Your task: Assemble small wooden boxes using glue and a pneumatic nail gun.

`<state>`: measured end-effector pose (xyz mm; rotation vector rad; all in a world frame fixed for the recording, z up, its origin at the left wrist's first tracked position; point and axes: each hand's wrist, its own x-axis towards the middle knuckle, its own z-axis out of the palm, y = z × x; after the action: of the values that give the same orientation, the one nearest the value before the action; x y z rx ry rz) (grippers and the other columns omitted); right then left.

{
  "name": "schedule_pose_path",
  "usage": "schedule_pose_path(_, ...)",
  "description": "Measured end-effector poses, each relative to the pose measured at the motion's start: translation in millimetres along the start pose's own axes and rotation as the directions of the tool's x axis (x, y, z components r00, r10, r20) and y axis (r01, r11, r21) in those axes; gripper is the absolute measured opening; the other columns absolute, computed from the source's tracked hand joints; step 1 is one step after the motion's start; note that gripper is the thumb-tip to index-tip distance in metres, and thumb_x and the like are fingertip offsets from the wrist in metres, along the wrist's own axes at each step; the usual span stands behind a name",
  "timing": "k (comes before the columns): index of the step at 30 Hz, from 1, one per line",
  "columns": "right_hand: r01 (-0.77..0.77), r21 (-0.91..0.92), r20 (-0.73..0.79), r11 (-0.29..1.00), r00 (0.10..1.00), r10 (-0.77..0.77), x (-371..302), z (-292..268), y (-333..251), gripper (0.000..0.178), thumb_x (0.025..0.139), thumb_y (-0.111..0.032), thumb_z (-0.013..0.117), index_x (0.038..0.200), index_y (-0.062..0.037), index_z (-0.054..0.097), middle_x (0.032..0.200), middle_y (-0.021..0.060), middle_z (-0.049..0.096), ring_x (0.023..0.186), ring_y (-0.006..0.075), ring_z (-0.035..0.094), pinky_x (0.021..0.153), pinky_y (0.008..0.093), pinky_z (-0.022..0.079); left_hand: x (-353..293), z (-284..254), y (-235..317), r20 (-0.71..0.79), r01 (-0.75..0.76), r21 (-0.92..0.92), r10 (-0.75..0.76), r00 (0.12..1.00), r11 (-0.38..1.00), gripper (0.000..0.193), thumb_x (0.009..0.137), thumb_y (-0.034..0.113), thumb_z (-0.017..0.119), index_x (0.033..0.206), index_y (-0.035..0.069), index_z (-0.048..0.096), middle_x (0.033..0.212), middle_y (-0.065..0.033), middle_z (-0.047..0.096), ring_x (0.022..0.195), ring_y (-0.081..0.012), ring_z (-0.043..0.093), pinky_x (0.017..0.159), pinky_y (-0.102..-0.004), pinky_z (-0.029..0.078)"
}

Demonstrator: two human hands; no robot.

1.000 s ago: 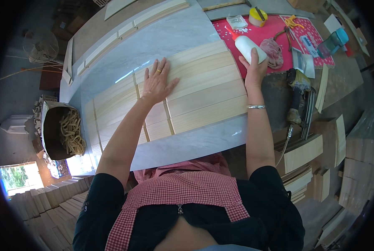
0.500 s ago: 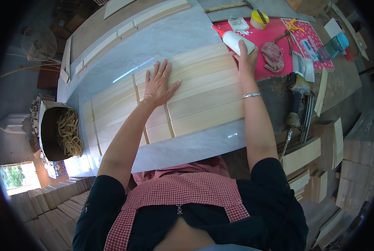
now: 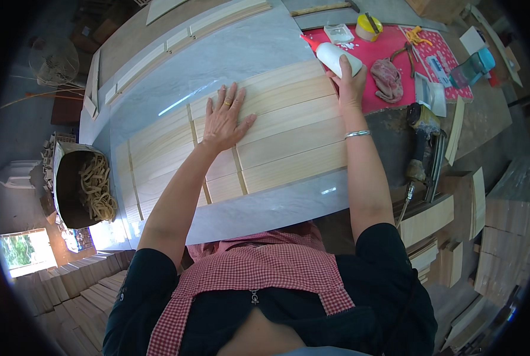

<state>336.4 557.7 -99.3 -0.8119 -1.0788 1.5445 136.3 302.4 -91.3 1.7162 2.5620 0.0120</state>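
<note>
Several pale wooden boards point(image 3: 289, 130) lie side by side on the grey marbled tabletop point(image 3: 265, 204), with narrow grooves running across them. My left hand point(image 3: 224, 121) rests flat on the boards, fingers spread, beside one groove. In my right hand point(image 3: 350, 83) is a white glue bottle point(image 3: 336, 58) with a red nozzle. It is tilted, its nozzle pointing up and left past the boards' far right corner. My right wrist is near the boards' right end.
Right of the boards, a red cloth point(image 3: 369, 98) carries a pink rag point(image 3: 387, 80), pincers, a yellow tape roll point(image 3: 368, 27) and a white dish point(image 3: 338, 34). A nail gun point(image 3: 420, 142) lies nearer. At left stands a bin point(image 3: 69, 190) with wood strips; a hammer point(image 3: 327, 8) lies far back.
</note>
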Motion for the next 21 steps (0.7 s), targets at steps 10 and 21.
schedule_pose_path(10, 0.003, 0.051, -0.016, 0.999, 1.0, -0.002, -1, -4, -4, 0.058, 0.093, -0.034, 0.072, 0.122, 0.0051, 0.041, 0.103, 0.0211, 0.061, 0.071, 0.0208, 0.07, 0.059, 0.0253, 0.06, -1, -2, 4, 0.015, -0.017, 0.05, 0.016, 1.0, 0.999, 0.073, 0.102, 0.056, 0.041, 0.163, 0.019, 0.024, 0.171, -0.0087, 0.012, 0.158, -0.0338, 0.005, 0.124, -0.059, 0.012)
schedule_pose_path(21, 0.033, -0.111, -0.123, 0.993, 0.991, -0.047, -19, -55, -44, 0.047, 0.094, -0.033, 0.07, 0.115, 0.0036, 0.05, 0.088, 0.016, 0.065, 0.053, 0.0153, 0.063, 0.044, 0.0217, 0.05, -3, 1, 3, -0.035, -0.022, 0.07, 0.024, 0.999, 0.997, 0.073, 0.102, 0.057, 0.041, 0.162, 0.019, 0.025, 0.171, -0.0098, 0.013, 0.157, -0.0354, 0.008, 0.124, -0.0579, 0.012)
